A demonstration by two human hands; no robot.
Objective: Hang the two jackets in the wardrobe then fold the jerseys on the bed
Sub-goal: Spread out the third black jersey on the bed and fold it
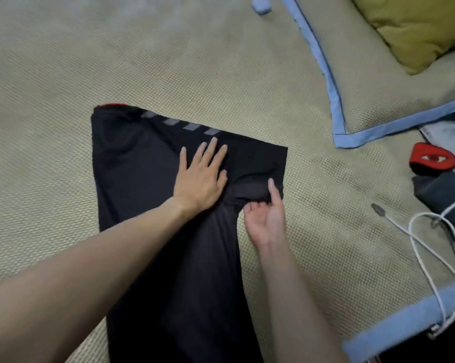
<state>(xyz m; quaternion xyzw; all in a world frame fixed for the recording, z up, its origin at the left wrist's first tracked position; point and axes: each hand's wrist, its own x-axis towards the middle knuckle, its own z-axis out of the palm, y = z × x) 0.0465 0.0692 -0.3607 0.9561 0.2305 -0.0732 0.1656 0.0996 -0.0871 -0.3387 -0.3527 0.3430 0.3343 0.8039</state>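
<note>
Two hands on one black jersey (142, 179), spread on the woven mat of the bed (64, 74). Left hand (201, 176) lies flat on the cloth, fingers straight and spread. Right hand (267, 216) pinches a bunched fold at the jersey's right edge, thumb up, fingers curled under. Grey chevrons run along the far edge, with red showing at the top corner. Off right: a blue-trimmed pillow (378, 87), an olive cushion (417, 30), a red-and-black item (433, 159) and a looping white cable (430, 258). Up top, a small pale-blue case (261, 5).
</note>
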